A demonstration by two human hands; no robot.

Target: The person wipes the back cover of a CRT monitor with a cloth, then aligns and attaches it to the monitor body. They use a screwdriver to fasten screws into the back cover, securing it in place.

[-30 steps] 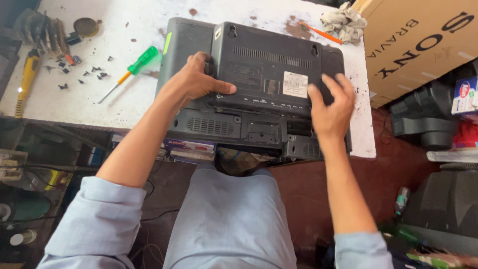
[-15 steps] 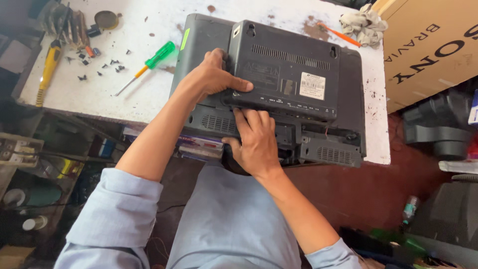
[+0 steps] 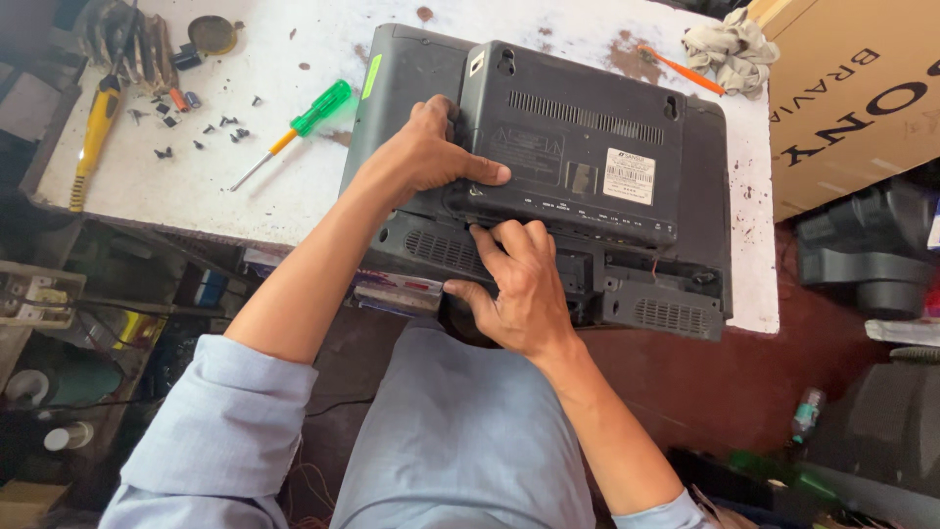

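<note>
Since 0.5 s ago little has shifted — right hand (image 3: 519,294) sits a bit lower on the TV (image 3: 587,167), which lies back-up on the table (image 3: 176,186), near edge overhanging. Right hand is half-curled, fingertips (image 3: 509,235) pressed into the seam along the TV's lower rear panel; gripping nothing loose. Left hand (image 3: 426,152) lies spread on the TV's left rear, thumb out along the raised back — fingers partly hidden behind the bulge. Left of the TV: 1 green screwdriver (image 3: 294,132), 1 yellow tool (image 3: 93,137), approx. a dozen small black screws (image 3: 206,132), too small to count surely. Right of TV, a cardboard box (image 3: 852,98), cut off by the frame.
</note>
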